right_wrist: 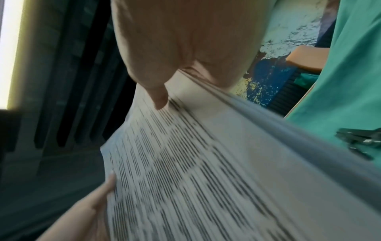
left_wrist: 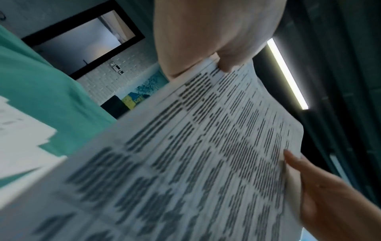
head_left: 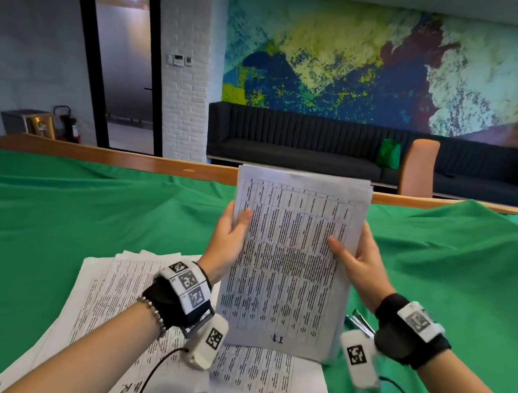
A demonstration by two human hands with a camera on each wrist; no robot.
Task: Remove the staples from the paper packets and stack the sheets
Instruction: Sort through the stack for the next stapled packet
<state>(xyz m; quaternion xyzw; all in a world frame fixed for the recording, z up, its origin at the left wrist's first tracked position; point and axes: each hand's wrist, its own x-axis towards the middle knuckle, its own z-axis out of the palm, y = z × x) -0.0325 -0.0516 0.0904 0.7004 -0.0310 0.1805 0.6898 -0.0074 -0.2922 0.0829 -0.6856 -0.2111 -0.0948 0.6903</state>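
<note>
A thick bundle of printed sheets [head_left: 289,258] stands upright on its lower edge, resting on papers lying on the table. My left hand [head_left: 228,238] grips its left edge, thumb on the front. My right hand [head_left: 357,256] grips the right edge the same way. The left wrist view shows the bundle [left_wrist: 206,154] with my left thumb [left_wrist: 228,63] on it, and the right wrist view shows the bundle [right_wrist: 206,171] under my right thumb [right_wrist: 158,97]. A fanned pile of loose sheets [head_left: 103,301] lies at the lower left. A metal staple remover [head_left: 361,324] lies on the cloth by my right wrist.
A green cloth [head_left: 56,205] covers the table, with a wooden edge [head_left: 110,155] at the far side. Beyond it stand a dark sofa [head_left: 289,141] and an orange chair [head_left: 419,166]. The staple remover [right_wrist: 358,141] shows at the right in the right wrist view.
</note>
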